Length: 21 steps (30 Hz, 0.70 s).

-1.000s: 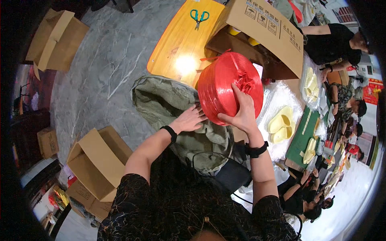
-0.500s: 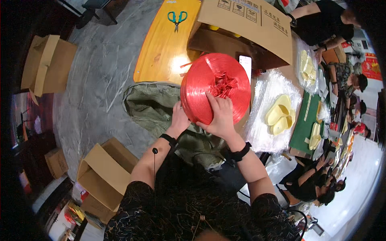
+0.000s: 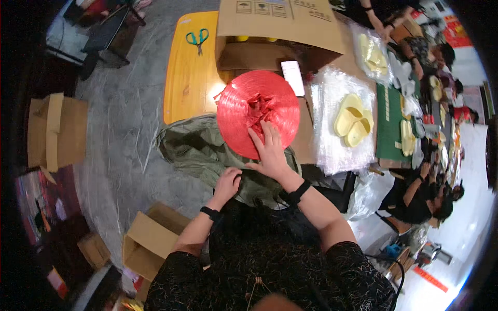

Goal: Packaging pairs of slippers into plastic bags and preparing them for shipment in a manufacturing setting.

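Observation:
A big roll of red plastic twine (image 3: 236, 111) sits in front of me at the table's near side, its crumpled core facing up. My right hand (image 3: 272, 158) rests on the roll's near part with fingers stretched out toward the core. Below and left of the roll, my left hand (image 3: 226, 186) is closed with curled fingers against a dark green woven sack (image 3: 189, 142). Whether those fingers pinch the sack or something else, I cannot make out. The sack lies bunched under the roll and close to my body.
Scissors with teal handles (image 3: 197, 40) lie on the yellow wooden tabletop (image 3: 181, 88). Beyond the roll stands an open cardboard box (image 3: 280, 28), with a white phone (image 3: 292, 78) beside it. Rightward are yellow slippers (image 3: 353, 119) on clear plastic bags (image 3: 332, 160). Co-workers sit further right.
My left hand has left the roll's edge and moved down onto the sack. The roll now lies flatter, and my right hand's fingers have spread on it. The view has shifted.

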Motion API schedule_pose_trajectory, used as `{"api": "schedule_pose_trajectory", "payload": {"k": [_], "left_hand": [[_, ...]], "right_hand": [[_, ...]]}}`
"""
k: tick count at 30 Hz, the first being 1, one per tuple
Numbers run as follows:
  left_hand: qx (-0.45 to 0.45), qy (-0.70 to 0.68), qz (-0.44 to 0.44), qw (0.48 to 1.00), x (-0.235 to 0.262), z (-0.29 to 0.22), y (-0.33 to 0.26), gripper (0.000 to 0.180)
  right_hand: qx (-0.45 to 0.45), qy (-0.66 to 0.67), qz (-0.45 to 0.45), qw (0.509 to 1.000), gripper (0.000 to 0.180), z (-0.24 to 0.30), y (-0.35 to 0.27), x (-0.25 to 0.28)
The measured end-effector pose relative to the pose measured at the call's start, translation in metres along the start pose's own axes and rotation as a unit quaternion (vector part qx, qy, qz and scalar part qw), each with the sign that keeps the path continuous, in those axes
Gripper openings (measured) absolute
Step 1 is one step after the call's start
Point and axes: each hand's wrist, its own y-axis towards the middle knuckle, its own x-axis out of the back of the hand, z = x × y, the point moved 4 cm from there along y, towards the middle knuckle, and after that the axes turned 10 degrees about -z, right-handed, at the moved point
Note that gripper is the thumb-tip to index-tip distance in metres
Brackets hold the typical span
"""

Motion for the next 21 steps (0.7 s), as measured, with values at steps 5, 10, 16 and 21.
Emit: {"api": "schedule_pose_trajectory", "payload": {"k": [5,10,16,21], "left_hand": [[0.0,0.247,0.358,0.9,-0.011,-0.001,-0.034,0.042],[0.055,0.275,0.248,0.927,0.01,-0.045,-0.044,0.048],[0.103,0.285,0.079,0.95,0.001,-0.126,-0.058,0.051],[0.035,0.214,0.163,0.963,-0.036,-0.184,-0.067,0.057]], "right_hand": [[-0.087,0.068,-0.023,0.994,0.051,-0.032,-0.065,0.051],[-0.239,0.124,0.11,0.957,0.041,-0.115,-0.133,0.081],[-0.227,0.088,0.156,0.957,0.043,-0.175,-0.158,0.1],[-0.2,0.11,0.124,0.966,0.045,-0.174,-0.17,0.123]]}}
